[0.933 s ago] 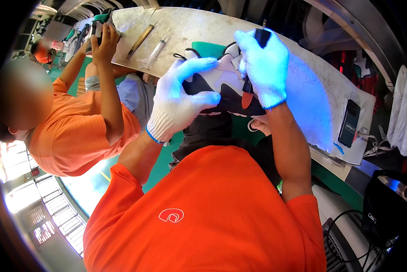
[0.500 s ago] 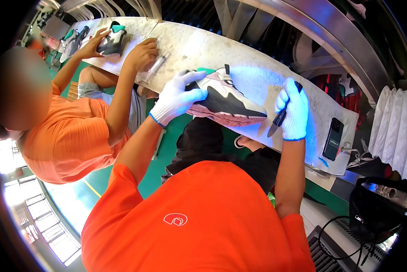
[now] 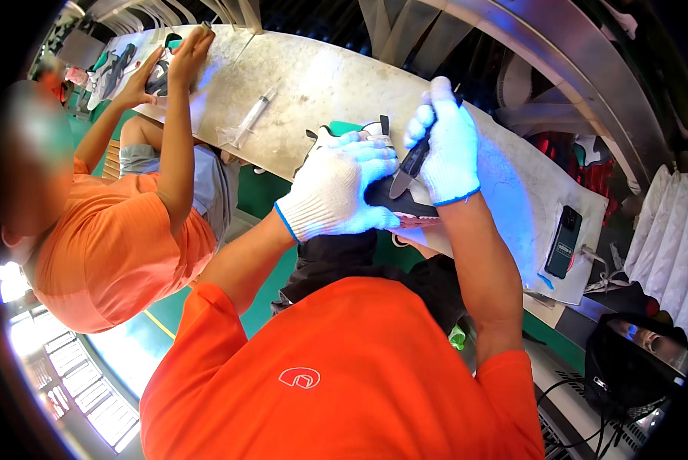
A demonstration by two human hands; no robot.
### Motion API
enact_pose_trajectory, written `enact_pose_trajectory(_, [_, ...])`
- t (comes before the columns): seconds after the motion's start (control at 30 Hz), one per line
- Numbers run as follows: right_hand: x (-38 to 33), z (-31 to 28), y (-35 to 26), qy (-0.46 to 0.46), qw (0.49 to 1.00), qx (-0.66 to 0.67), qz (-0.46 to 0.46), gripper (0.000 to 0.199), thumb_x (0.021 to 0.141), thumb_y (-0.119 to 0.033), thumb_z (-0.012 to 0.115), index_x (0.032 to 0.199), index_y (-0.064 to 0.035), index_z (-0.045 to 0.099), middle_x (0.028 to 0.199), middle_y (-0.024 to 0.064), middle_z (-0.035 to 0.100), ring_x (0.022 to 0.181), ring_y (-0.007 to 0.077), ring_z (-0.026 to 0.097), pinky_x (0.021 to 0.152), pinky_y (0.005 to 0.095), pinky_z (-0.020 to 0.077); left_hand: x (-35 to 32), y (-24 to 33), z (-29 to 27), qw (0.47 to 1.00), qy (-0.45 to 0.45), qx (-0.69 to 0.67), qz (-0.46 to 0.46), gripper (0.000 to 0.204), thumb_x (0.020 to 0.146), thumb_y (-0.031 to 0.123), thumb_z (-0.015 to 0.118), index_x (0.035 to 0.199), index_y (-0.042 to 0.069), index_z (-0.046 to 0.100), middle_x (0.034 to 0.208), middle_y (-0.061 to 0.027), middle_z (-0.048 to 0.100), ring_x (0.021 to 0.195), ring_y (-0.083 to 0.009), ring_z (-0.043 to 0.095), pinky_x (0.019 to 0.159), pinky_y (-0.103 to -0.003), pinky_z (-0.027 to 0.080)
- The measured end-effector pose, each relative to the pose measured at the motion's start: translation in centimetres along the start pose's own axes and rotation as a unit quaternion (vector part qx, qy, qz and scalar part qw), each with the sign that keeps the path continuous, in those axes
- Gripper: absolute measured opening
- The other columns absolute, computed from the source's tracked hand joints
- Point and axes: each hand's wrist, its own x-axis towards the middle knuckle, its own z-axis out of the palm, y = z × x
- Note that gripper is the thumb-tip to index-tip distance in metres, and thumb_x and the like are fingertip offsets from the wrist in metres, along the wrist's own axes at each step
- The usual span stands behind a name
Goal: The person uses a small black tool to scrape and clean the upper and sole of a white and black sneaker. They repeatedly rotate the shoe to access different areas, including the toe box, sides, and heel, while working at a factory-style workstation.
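Observation:
My left hand [image 3: 336, 188], in a white knit glove, grips a black and white sneaker [image 3: 394, 201] with a pinkish sole, held over the near edge of a long pale workbench [image 3: 329, 84]. My right hand [image 3: 450, 146], also gloved, holds a black pen-like tool [image 3: 411, 165] with its tip against the shoe's side. Part of the shoe is hidden under my left hand.
A syringe [image 3: 250, 119] lies on the bench to the left. A dark phone [image 3: 564, 241] lies at the bench's right end. A co-worker in orange [image 3: 106, 245] sits at my left, both hands on another shoe [image 3: 160, 77]. White cloths [image 3: 669, 245] hang at right.
The shoe has come closer to me and been turned. My right hand has risen from the shoe's right end to its top, with the tool's tip on the side.

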Motion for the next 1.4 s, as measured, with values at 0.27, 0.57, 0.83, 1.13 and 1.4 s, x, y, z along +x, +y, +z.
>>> enact_pose_trajectory(0.27, [3.3,-2.1,2.3,0.103,0.951,-0.257,-0.138,0.040,0.106,-0.034,0.079,0.086,-0.0015,0.067,0.068,0.0078,0.066,0.057,0.0206,0.063,0.056,0.0440,0.0516,0.9,1.0,-0.8,0.999,-0.022,-0.027,0.015,0.073,0.069,0.050,0.099,0.125,0.006,0.083,0.137,-0.0163,0.079,0.138,-0.0387,0.070,0.119,-0.050,0.052])
enact_pose_trajectory(0.57, [-1.4,-19.6,-2.1,0.021,0.973,-0.153,-0.171,0.024,0.109,-0.024,0.073,0.094,-0.0065,0.069,0.070,0.0041,0.066,0.053,0.0147,0.063,0.050,0.0349,0.0483,1.4,-0.1,1.1,0.997,0.003,-0.019,0.078,0.087,0.061,0.035,0.100,0.135,-0.001,0.073,0.145,-0.0236,0.072,0.138,-0.0484,0.064,0.120,-0.056,0.049])
enact_pose_trajectory(0.83, [-7.2,-19.9,-0.2,0.031,0.975,-0.145,-0.163,0.013,0.106,-0.021,0.077,0.103,-0.0106,0.070,0.078,-0.0009,0.067,0.059,0.0098,0.061,0.052,0.0311,0.0502,4.9,4.9,3.4,0.980,-0.105,0.074,0.150,0.069,0.067,0.043,0.095,0.119,0.004,0.073,0.111,-0.0199,0.073,0.108,-0.0458,0.067,0.097,-0.054,0.054])
enact_pose_trajectory(1.13, [-6.7,-20.5,-0.1,-0.002,0.974,-0.128,-0.187,0.014,0.107,-0.019,0.076,0.105,-0.0085,0.068,0.076,0.0008,0.066,0.055,0.0107,0.061,0.050,0.0313,0.0505,5.1,5.5,2.4,0.973,-0.136,0.060,0.175,0.073,0.064,0.036,0.097,0.124,0.005,0.070,0.114,-0.0184,0.072,0.111,-0.0450,0.066,0.101,-0.054,0.053])
enact_pose_trajectory(1.4, [-5.3,-19.3,-0.6,0.042,0.935,-0.307,-0.172,0.027,0.103,-0.031,0.081,0.110,-0.0054,0.076,0.078,0.0057,0.074,0.057,0.0161,0.070,0.054,0.0360,0.0558,3.9,10.8,-3.8,0.972,-0.100,-0.210,0.026,0.084,0.064,0.030,0.102,0.136,0.003,0.066,0.115,-0.0150,0.076,0.108,-0.0298,0.075,0.099,-0.044,0.061])
